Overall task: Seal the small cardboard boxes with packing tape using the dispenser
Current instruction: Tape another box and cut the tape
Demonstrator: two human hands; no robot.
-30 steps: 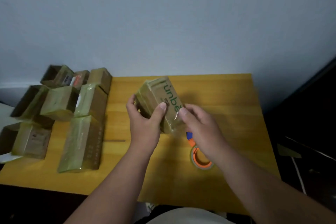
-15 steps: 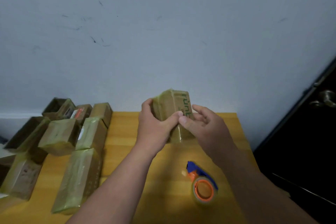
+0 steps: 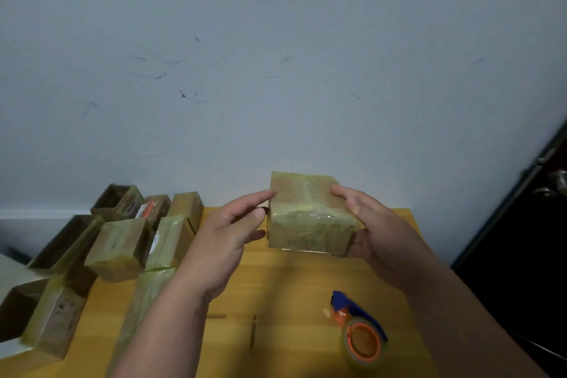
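A small cardboard box (image 3: 308,215) wrapped in shiny yellowish tape is held up above the far part of the wooden table (image 3: 291,291). My right hand (image 3: 379,233) grips its right side, fingers curled over the top edge. My left hand (image 3: 228,233) is beside the box's left face with fingers relaxed, its fingertips at the upper left corner. The tape dispenser (image 3: 360,330), blue with an orange core and a roll of clear tape, lies on the table below my right forearm.
Several taped and open cardboard boxes (image 3: 122,242) are crowded on the table's left side. A pale scuffed wall (image 3: 276,70) rises right behind the table. A dark door (image 3: 521,239) with a handle stands to the right.
The box has been turned so a taped plain face shows, the printed side gone from sight. My left hand has let go of it; my right hand now holds it alone. The view tilted upward.
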